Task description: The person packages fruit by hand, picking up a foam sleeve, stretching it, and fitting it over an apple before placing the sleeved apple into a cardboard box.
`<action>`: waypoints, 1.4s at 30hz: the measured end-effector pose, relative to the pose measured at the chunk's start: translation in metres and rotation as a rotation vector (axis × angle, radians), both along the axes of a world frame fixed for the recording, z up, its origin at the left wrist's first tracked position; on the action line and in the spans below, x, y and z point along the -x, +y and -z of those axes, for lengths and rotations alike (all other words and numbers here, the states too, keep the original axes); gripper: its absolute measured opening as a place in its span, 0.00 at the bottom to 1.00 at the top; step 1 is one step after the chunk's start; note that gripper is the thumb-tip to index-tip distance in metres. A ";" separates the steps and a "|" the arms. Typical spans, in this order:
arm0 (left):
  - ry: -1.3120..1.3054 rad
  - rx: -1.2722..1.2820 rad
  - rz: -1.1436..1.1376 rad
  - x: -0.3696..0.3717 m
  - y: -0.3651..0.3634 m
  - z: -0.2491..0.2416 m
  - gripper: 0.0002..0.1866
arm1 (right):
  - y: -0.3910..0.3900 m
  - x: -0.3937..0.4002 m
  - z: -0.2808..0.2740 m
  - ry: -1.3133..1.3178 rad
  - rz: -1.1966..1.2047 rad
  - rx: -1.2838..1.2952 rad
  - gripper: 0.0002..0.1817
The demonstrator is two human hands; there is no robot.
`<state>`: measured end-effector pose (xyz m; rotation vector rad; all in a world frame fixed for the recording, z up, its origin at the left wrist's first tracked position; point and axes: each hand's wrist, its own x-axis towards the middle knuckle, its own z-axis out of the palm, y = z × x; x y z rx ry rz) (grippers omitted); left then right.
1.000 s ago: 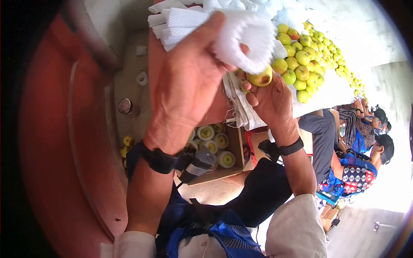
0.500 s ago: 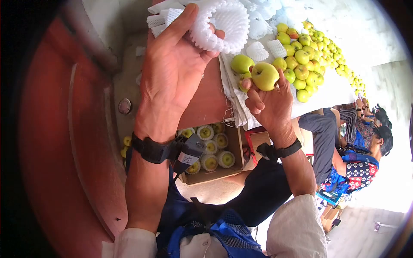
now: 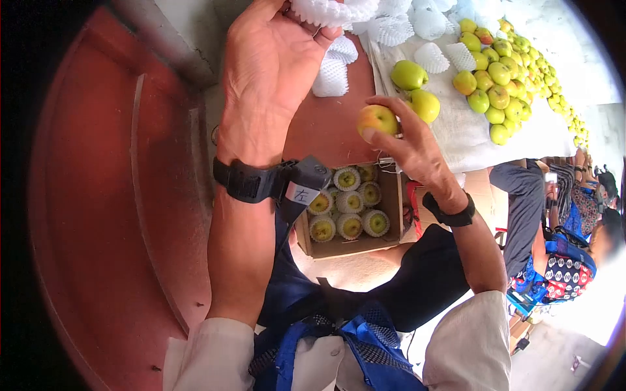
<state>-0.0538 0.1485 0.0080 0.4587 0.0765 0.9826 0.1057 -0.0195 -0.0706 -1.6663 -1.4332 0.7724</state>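
Observation:
At the top of the head view, my left hand [image 3: 277,58] is closed around a white foam net sleeve [image 3: 332,12], which the frame edge cuts off in part. My right hand [image 3: 417,143] grips a yellow-green apple [image 3: 377,121] with a reddish blush, held over the red tabletop [image 3: 319,130]. Just behind those fingers, a yellow apple [image 3: 425,105] and a green apple [image 3: 409,75] lie on the white cloth [image 3: 450,140]. Below my hands stands an open cardboard box [image 3: 355,247] with several foam-sleeved apples [image 3: 349,202] inside.
A large heap of apples [image 3: 499,94] covers the cloth toward the right. Loose foam sleeves [image 3: 336,68] lie on the tabletop, with more at the top. To the right, other people sit along the table, one in a patterned top [image 3: 567,277]. A red panel [image 3: 91,195] stands at the left.
My right hand has moved left, away from the heap, carrying an apple over the red tabletop. My left hand still holds the foam sleeve, now higher in view. The whole view has shifted.

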 end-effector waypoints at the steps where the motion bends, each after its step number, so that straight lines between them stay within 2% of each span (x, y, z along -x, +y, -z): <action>1: 0.004 0.002 -0.001 -0.002 0.001 0.000 0.17 | 0.004 0.004 0.002 -0.055 0.004 -0.058 0.27; 2: 0.004 0.011 -0.003 -0.005 0.002 0.000 0.17 | 0.007 0.007 0.001 -0.048 0.004 -0.058 0.27; 4: 0.009 0.027 -0.005 -0.011 0.002 -0.001 0.18 | 0.013 0.006 -0.004 0.037 0.017 0.127 0.26; 8: 0.048 -0.088 -0.007 -0.018 0.006 0.004 0.20 | 0.019 -0.003 0.017 -0.116 -0.045 0.081 0.27; 10: -0.027 -0.154 0.166 -0.016 0.022 0.012 0.23 | 0.019 -0.006 0.018 -0.266 -0.078 0.017 0.29; 14: 0.048 -0.119 0.079 -0.017 0.016 0.009 0.24 | 0.010 -0.009 0.014 -0.218 -0.063 -0.031 0.29; 16: -0.012 -0.166 0.274 -0.010 0.032 0.020 0.14 | 0.006 -0.015 0.011 -0.178 -0.085 0.027 0.29; 17: -0.012 -0.174 0.275 -0.012 0.033 0.024 0.14 | 0.003 -0.017 0.012 -0.179 -0.084 0.020 0.29; 19: -0.101 -0.099 0.342 -0.014 0.032 0.025 0.13 | 0.002 -0.021 0.012 -0.054 -0.052 0.032 0.28; 20: -0.035 -0.046 0.284 -0.014 0.022 0.020 0.15 | 0.003 -0.022 0.006 -0.064 -0.055 0.001 0.28; 23: -0.040 0.026 0.281 -0.019 0.014 0.017 0.14 | 0.001 -0.021 -0.018 0.246 0.222 0.075 0.25; 24: -0.045 0.009 0.284 -0.020 0.013 0.019 0.14 | 0.004 -0.022 -0.035 0.241 0.223 0.058 0.25; 26: 0.033 -0.030 0.295 -0.022 0.005 0.017 0.16 | 0.006 -0.025 -0.062 0.421 0.224 0.001 0.25; 27: 0.017 -0.072 0.335 -0.024 -0.001 0.015 0.15 | 0.008 -0.025 -0.067 0.582 0.184 -0.022 0.28; 28: 0.017 -0.078 0.350 -0.026 -0.008 0.012 0.15 | 0.012 -0.025 -0.064 0.582 0.197 -0.032 0.28; 30: 0.072 -0.160 0.387 -0.029 -0.021 0.010 0.14 | 0.019 -0.027 -0.050 0.960 0.002 -0.076 0.32; 32: 0.129 -0.204 0.405 -0.030 -0.027 0.008 0.13 | 0.013 -0.028 -0.054 1.020 0.002 -0.112 0.30; 35: 0.436 -0.335 0.413 -0.023 -0.031 0.006 0.14 | 0.006 -0.028 -0.060 1.202 -0.023 -0.177 0.23; 38: 0.468 -0.434 0.508 -0.022 -0.025 0.020 0.15 | 0.001 -0.035 -0.053 1.132 0.118 -0.221 0.18; 42: 0.455 -0.435 0.522 -0.022 -0.025 0.027 0.16 | -0.003 -0.038 -0.056 1.116 0.091 -0.224 0.13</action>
